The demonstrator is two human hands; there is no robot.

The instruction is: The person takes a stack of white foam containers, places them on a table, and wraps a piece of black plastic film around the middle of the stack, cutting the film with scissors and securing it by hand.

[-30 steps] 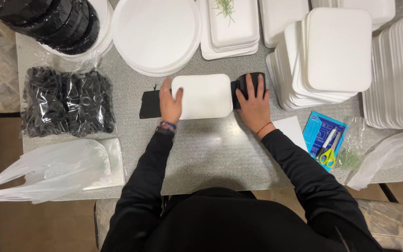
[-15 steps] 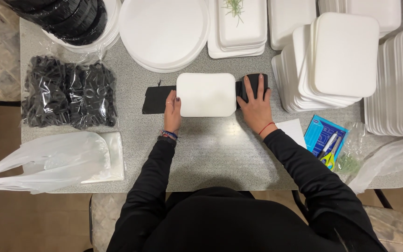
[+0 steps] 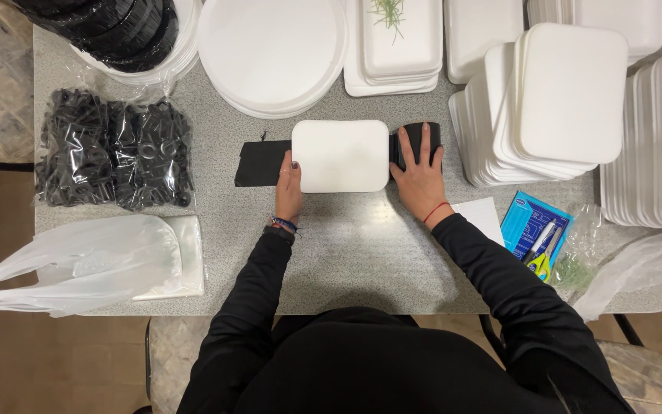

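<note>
A white rectangular foam lid (image 3: 340,155) lies flat on the grey table, on top of a black strip (image 3: 260,162) that sticks out at both sides. My left hand (image 3: 290,186) rests at the lid's left edge, fingertips on the black strip. My right hand (image 3: 419,169) lies flat on the rolled black end (image 3: 417,138) at the lid's right edge, pressing it down.
Stacks of white foam trays (image 3: 545,100) stand right and far right. Round white plates (image 3: 273,50) and a tray with green herbs (image 3: 396,31) sit at the back. Bagged black items (image 3: 113,149) and a white plastic bag (image 3: 86,261) lie left. Scissors (image 3: 539,253) on a blue packet lie right.
My left hand has slid from the lid's top down to its left lower edge. The right hand stays on the black roll. The view has shifted slightly.
</note>
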